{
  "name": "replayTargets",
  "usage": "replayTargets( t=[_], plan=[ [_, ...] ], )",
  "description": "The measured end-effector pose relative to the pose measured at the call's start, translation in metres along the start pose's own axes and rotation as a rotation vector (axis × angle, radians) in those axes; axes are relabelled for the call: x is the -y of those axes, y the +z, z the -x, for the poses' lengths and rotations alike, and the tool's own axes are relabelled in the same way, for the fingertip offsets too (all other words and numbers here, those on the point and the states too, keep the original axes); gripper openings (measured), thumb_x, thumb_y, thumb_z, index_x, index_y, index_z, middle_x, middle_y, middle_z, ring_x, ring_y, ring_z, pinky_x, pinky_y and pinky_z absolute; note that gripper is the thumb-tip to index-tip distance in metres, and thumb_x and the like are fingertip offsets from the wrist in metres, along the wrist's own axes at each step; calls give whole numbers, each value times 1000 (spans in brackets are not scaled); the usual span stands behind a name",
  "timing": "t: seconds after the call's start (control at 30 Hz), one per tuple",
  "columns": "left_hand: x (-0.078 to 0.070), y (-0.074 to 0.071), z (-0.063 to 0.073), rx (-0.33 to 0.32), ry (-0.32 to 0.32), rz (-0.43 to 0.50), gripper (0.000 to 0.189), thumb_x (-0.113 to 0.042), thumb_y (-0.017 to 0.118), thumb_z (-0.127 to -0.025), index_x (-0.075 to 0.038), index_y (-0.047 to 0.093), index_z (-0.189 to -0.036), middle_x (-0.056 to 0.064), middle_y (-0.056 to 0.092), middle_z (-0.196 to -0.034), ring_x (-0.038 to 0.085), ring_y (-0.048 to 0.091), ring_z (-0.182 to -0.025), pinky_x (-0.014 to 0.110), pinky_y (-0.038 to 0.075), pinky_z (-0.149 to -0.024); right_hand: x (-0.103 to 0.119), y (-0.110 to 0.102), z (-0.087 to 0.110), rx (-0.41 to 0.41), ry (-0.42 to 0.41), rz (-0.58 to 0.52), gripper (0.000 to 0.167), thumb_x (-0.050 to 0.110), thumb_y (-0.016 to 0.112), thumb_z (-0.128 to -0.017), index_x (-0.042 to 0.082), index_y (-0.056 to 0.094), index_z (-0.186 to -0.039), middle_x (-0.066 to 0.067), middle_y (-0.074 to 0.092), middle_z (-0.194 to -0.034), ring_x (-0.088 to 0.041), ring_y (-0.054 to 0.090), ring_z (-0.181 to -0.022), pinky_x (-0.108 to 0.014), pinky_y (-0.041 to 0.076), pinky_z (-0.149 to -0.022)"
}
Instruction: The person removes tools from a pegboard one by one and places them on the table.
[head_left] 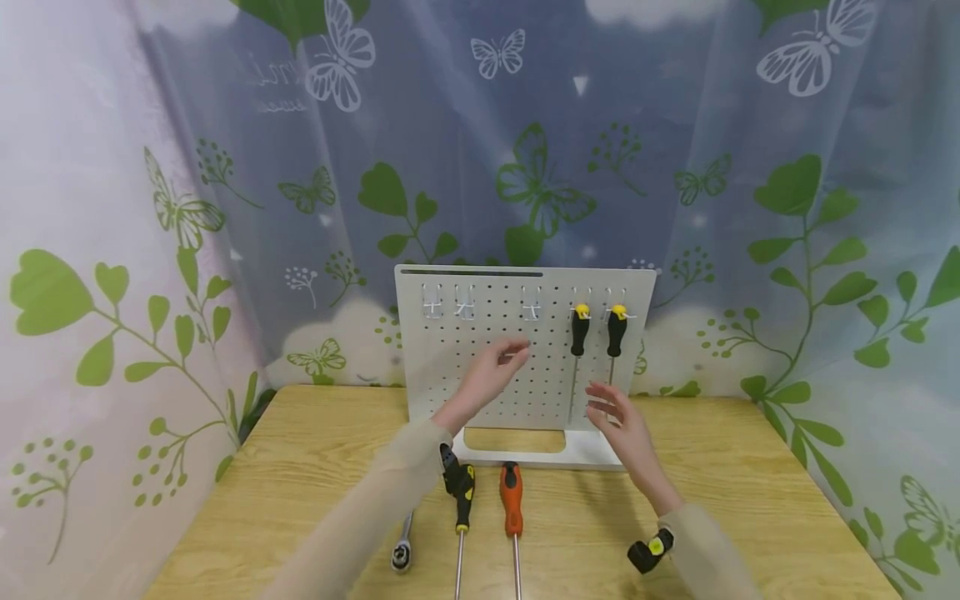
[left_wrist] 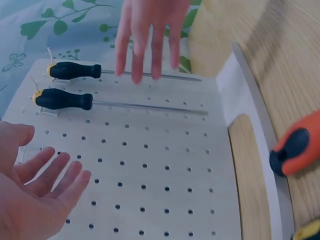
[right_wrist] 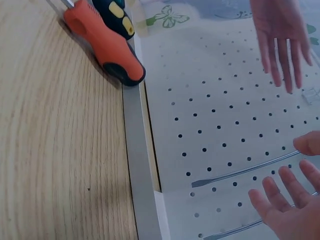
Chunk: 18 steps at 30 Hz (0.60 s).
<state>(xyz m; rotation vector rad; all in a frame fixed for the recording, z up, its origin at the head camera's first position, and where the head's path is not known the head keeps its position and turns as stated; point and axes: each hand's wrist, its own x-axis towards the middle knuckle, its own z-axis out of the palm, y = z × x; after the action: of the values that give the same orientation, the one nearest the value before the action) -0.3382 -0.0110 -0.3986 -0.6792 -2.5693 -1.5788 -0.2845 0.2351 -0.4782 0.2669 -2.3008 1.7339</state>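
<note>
In the head view we had a wood-grain table (head_left: 750, 467) at 6 o'clock & a printed backdrop (head_left: 435, 108) at 12, greyish-blue w/ soft folds. On it we saw a small white butterfly (head_left: 498, 56) nr 12, a big green butterfly (head_left: 540, 190) at 1, faint lettering (head_left: 281, 107) btwn 10 & 11, plus a left vine (head_left: 142, 370) at 9 & a right vine (head_left: 849, 289) at 3. In the R wrist view we spotted a dark speck (right_wrist: 89, 189) on the wood, btwn 7 & 8.

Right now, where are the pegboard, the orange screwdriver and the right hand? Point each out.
Pegboard (head_left: 547, 371): head view, bare panel face between the hands.
Orange screwdriver (head_left: 512, 504): head view, on the handle.
Right hand (head_left: 626, 429): head view, middle of the hand.
</note>
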Motion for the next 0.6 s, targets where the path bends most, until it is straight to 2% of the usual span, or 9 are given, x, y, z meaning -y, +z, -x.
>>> replayTargets(
  t=[0.17, 0.37, 0.47, 0.6],
  plan=[
    [-6, 11, -12, -3, 36, 39, 40, -32, 52, -107, -11, 58, -142, 10, 58, -143, 28, 56, -130, 42, 50, -108, -11, 8, -16, -34, -15, -30, 51, 1, 62, -99, -1, 45, -148, -27, 52, -144, -45, 52, -129, -14, 48, -90],
    [-11, 23, -26, 14, 41, 124, 41, -30, 51, -108, -10, 56, -142, 10, 59, -142, 25, 55, -131, 38, 48, -110, -19, 16, -28, -50, -13, -36, 50, 1, 60, -100, -2, 44, -147, -28, 52, -143, -46, 53, -128, -33, 51, -100],
    [-14, 28, -31, 33, 29, 198, 41, -29, 50, -108, -9, 54, -144, 11, 58, -142, 26, 55, -131, 37, 49, -109, -19, 19, -30, -41, 16, -51, 49, 2, 59, -101, -4, 42, -148, -30, 50, -144, -47, 52, -129, -26, 50, -97],
    [-23, 33, -33, 48, 10, 314, 42, -25, 48, -109, -4, 51, -146, 15, 55, -145, 31, 53, -133, 41, 50, -109, -2, 21, -24, -23, 32, -65, 47, -1, 56, -102, -10, 42, -146, -34, 49, -142, -48, 49, -130, -11, 46, -89]
  ],
)
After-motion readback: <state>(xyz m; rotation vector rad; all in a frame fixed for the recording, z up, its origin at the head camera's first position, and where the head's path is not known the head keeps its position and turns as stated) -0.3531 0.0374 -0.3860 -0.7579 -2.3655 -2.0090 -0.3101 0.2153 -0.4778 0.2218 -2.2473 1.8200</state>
